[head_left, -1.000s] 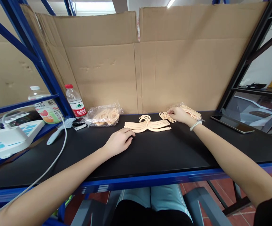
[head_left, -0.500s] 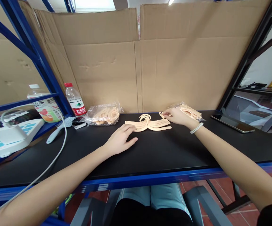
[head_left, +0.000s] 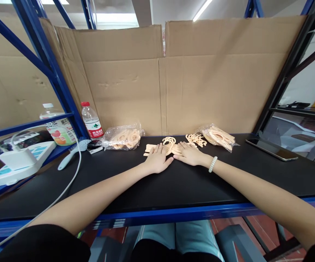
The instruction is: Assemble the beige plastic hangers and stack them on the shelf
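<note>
Several pale peach clothes hangers (head_left: 169, 140) lie stacked on the black tabletop, hooks pointing away from me. My left hand (head_left: 157, 159) rests flat with fingers spread over the stack's left arms. Over the right arms lies my right hand (head_left: 189, 153), its fingers stretched out too. The two thumbs almost meet below the middle of the stack, and both hands partly hide the hangers. Just behind my right hand is a cluster of small hook-shaped pieces (head_left: 197, 139) in the same pale colour.
Clear plastic packs of pale pieces stand at the back left (head_left: 124, 137) and back right (head_left: 217, 136). A phone (head_left: 271, 148) lies at the right. On the left are a red-capped bottle (head_left: 92, 122), a hairbrush (head_left: 74, 153) and a white cable (head_left: 69, 182). Cardboard (head_left: 119, 91) walls off the back.
My right hand has moved left, from the small pieces at the back right onto the hangers. My left hand has slid right and further over the stack. The head view has tilted up slightly.
</note>
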`<state>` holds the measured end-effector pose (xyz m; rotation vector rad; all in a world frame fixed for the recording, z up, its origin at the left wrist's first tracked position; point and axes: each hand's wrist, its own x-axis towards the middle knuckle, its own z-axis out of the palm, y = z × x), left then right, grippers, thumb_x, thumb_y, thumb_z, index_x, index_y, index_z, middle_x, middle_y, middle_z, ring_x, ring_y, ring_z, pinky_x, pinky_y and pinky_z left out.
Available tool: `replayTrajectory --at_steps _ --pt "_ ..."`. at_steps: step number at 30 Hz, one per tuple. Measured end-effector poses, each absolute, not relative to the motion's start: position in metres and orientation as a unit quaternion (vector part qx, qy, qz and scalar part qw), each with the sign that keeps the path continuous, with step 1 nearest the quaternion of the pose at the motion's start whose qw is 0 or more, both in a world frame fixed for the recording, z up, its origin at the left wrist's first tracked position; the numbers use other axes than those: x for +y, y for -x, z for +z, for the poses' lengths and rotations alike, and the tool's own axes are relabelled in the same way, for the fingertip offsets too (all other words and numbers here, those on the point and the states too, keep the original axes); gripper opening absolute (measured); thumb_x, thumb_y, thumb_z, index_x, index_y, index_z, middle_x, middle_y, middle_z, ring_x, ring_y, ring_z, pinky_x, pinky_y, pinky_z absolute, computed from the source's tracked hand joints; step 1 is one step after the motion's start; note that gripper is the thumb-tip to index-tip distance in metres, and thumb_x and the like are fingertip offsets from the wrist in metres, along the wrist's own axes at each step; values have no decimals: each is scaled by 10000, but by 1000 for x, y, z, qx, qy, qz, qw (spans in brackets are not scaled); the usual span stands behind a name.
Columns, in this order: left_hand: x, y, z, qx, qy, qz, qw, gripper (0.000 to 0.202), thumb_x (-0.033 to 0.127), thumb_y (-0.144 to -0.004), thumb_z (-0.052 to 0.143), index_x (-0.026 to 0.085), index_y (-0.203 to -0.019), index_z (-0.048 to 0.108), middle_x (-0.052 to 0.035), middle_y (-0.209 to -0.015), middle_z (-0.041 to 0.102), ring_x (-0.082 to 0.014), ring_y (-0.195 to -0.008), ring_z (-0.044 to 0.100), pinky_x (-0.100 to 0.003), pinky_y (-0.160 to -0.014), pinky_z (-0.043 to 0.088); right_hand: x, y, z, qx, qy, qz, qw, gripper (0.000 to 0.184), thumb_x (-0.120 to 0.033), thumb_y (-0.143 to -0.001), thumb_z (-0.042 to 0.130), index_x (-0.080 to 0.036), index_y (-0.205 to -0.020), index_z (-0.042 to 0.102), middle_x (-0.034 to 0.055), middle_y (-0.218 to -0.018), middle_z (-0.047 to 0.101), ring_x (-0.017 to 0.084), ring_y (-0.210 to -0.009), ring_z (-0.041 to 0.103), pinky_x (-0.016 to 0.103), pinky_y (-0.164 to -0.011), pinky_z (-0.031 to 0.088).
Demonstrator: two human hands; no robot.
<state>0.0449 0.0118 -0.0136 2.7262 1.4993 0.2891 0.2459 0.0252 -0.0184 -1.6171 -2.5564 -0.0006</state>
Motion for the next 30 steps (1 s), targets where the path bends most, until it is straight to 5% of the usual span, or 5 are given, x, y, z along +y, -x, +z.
replayTrajectory --at_steps 13,17,22,25,30 --pt "44 -35 -8 513 -856 59 28 785 645 -896 268 118 -1479 246 -208 -1563 176 -354 -1455 109 -554 -1122 154 59 -231 -15 -839 541 22 55 824 -621 -934 246 -16 -1494 261 191 -1545 203 330 -1438 155 453 -1165 148" --pt "43 -34 -9 512 -855 80 17 724 601 -908 302 117 -1447 317 -204 -1536 278 -344 -1445 178 -543 -1122 176 59 -237 -14 -852 511 -7 113 746 -579 -958 278 -32 -1460 355 185 -1527 277 320 -1428 201 446 -1155 181" --pt "35 -32 -8 479 -856 176 -78 548 395 -886 485 118 -1356 432 -175 -1431 444 -311 -1341 376 -477 -1098 270 59 -278 7 -830 482 -90 265 387 -260 -948 405 -113 -1248 602 140 -1185 635 265 -1144 539 367 -993 398" --pt "30 -32 -7 456 -855 207 -131 405 330 -865 537 146 -1225 542 -127 -1255 567 -286 -1175 497 -457 -1001 367 59 -311 16 -828 495 -91 247 314 -163 -879 468 -117 -1120 665 120 -1014 666 234 -944 602 317 -854 451" --pt "30 -30 -8 459 -847 214 -159 172 295 -879 550 183 -975 638 -74 -1077 608 -251 -1038 519 -435 -909 392 62 -338 11 -857 468 -119 181 291 -181 -815 544 -133 -1059 696 117 -947 635 243 -895 586 318 -818 438"
